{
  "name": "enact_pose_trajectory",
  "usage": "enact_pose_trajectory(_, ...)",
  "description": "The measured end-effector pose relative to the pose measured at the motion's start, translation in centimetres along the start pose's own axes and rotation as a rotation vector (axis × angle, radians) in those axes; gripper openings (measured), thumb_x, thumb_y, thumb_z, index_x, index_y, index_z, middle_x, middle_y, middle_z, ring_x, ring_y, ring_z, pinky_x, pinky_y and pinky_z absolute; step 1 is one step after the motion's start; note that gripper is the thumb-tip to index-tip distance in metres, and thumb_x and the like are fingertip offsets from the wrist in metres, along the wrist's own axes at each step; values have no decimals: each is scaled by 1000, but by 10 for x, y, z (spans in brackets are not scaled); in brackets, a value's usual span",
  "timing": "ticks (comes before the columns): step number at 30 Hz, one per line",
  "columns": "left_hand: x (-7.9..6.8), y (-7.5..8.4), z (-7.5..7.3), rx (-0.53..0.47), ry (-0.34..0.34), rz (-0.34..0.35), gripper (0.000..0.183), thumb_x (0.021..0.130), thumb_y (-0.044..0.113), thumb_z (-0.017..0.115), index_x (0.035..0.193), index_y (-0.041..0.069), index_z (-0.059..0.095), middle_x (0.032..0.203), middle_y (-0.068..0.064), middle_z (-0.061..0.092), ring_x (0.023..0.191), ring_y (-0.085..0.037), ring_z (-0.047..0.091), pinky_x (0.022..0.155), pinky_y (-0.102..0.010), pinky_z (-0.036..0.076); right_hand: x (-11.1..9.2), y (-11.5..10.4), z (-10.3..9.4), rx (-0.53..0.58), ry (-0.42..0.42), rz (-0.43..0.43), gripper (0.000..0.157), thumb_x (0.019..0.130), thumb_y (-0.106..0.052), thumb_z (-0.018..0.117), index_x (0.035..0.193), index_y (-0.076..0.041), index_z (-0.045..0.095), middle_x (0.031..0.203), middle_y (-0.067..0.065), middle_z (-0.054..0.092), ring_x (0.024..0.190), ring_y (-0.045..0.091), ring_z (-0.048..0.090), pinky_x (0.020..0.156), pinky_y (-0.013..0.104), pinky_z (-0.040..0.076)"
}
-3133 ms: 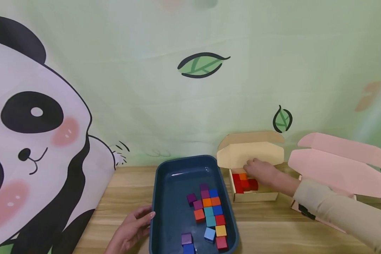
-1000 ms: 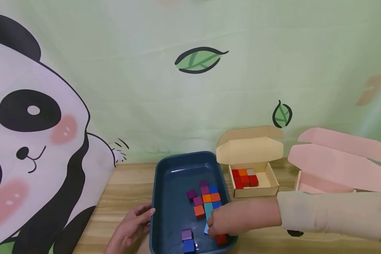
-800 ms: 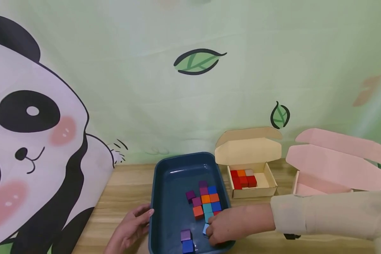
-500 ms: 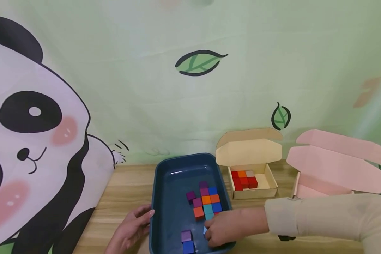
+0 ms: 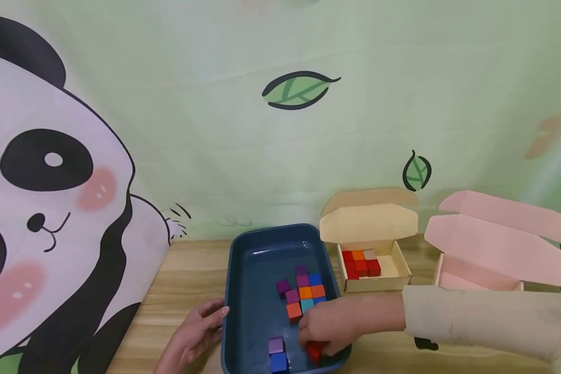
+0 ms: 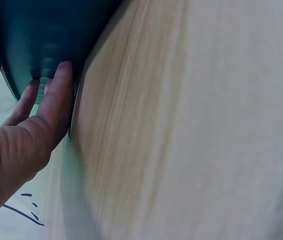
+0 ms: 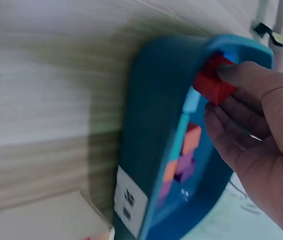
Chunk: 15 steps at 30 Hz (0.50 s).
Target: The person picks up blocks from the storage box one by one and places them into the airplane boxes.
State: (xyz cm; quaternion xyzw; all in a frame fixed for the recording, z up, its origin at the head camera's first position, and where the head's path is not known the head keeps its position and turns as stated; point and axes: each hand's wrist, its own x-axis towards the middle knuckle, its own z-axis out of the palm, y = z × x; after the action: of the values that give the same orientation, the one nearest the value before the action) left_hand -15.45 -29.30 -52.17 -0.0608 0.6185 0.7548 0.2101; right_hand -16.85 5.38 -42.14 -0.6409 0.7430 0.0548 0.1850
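Note:
My right hand point(image 5: 329, 324) is over the front right of the dark blue tray point(image 5: 243, 249). Between thumb and fingers it pinches a red cube point(image 7: 215, 82), whose lower part point(image 5: 315, 351) shows in the head view. Against the tray's left outer wall rests my left hand point(image 5: 198, 330), with its fingers point(image 6: 56, 95) fairly straight. Purple, orange, teal and blue cubes point(image 5: 305, 292) lie grouped in the tray. A lilac cube point(image 5: 275, 345) and a blue cube point(image 5: 278, 362) lie nearer the front. My right hand hides some cubes.
Right of the tray stands a small tan box point(image 5: 376, 284), lid raised, holding several red cubes, an orange one and a pale one. Farther right is a pink box point(image 5: 491, 244), also with its lid up. All stand on a wooden table point(image 5: 191, 270) before a panda-print backdrop point(image 5: 215, 130).
My right hand has moved from the tan box down into the tray's front right and now pinches a red cube there. The left hand has stayed at the tray's side.

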Motion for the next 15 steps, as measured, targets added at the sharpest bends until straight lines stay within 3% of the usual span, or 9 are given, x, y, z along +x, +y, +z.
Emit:
enact_pose_trajectory(10,3,4,2,55,18,-33,68,102,22,64,152,-8,30,121,-9,63,102,-17,64,90,-37,56,-36,20,-26,94,64,232,36,91,-22,78,126,-18,70,115,-9,70,94,2,60,81,14,50)
enact_pose_trajectory(15,1,5,5,83,41,-17,70,101,23,64,153,-7,29,124,-10,61,103,-19,63,90,-38,56,-55,41,-28,50,157,316,36,87,-23,83,120,-15,72,108,-5,71,89,6,60,78,17,51)
